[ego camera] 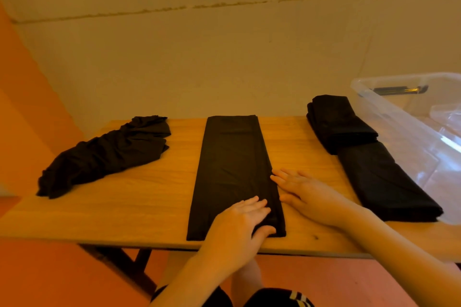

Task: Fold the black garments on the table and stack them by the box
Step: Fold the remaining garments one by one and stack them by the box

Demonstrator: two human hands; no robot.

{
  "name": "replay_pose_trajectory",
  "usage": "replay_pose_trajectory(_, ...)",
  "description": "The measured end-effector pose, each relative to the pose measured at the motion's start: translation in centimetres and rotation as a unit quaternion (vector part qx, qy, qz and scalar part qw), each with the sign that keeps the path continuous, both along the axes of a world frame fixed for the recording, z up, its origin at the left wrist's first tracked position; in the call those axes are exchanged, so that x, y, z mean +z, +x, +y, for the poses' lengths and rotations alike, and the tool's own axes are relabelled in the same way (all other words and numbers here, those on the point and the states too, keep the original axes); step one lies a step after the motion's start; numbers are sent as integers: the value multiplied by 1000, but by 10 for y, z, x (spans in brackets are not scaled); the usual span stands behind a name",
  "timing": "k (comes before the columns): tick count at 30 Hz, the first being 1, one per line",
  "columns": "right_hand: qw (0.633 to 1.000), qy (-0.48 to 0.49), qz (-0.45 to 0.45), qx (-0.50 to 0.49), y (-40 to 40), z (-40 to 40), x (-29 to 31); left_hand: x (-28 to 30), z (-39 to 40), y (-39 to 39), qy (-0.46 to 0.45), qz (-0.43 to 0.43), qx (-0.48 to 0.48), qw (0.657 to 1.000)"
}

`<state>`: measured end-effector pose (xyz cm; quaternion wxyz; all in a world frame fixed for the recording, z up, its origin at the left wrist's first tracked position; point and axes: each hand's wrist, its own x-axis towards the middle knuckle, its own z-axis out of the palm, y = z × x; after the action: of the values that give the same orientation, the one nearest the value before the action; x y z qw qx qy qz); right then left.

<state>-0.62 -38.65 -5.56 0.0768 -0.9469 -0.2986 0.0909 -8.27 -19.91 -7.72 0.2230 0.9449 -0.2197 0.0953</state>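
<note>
Mid-fold: my left hand [239,222] lies flat and open on the near end of the long folded strip [234,172] at table centre, my right hand [306,192], also open and grasping nothing, touching its 3 o'clock edge. Next, I judge, the near end folds toward 12 o'clock, then joins the stack [369,152] beside the box [389,112]; a crumpled garment [107,154] waits at 9 o'clock.

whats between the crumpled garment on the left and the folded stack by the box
In the head view, the long folded strip lies between the crumpled garment and the folded stack, both hands at its near end.
</note>
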Motion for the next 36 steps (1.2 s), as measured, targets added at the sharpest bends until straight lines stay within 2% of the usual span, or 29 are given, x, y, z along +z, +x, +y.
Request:
replay_pose_trajectory(3, 1000, 6, -8, -9, -4, -1, -2, -10, -3, 0, -47, -98, 38, 993)
replay_pose_trajectory(6, 998, 48, -15, -26, -7, 0, -1, 0, -11, -2, -160, -116, 96, 975)
replay_pose_trajectory(8, 995, 87, -9, -43, -8, -1, 1, 7, -19, -3, -201, -132, 116, 964)
replay_pose_trajectory(14, 995, 95, 4, -34, -12, -1, 6, -21, -41, -11, -89, -119, 63, 987)
replay_pose_trajectory(19, 994, 102, 6, -27, -9, -1, 2, -15, -48, -8, -72, -146, 71, 984)
replay_pose_trajectory(23, 971, 230, 32, -51, -6, -6, 0, -14, -49, -8, -66, -141, 65, 986)
replay_pose_trajectory(25, 969, 244, 42, 2, -7, -11, 3, -16, -44, -9, -85, -129, 58, 986)
replay_pose_trajectory(29, 974, 191, 62, 102, -7, -12, -1, -11, -37, -10, -144, -128, 71, 979)
replay_pose_trajectory(31, 974, 193, 36, 117, -5, -9, -4, -9, -38, -11, -155, -130, 79, 976)
replay_pose_trajectory(34, 968, 211, -49, 127, -2, -10, -2, -8, -36, -14, -150, -131, 64, 978)
replay_pose_trajectory(36, 966, 196, -94, 136, 3, -17, -1, -6, -32, -16, -108, -104, 53, 987)
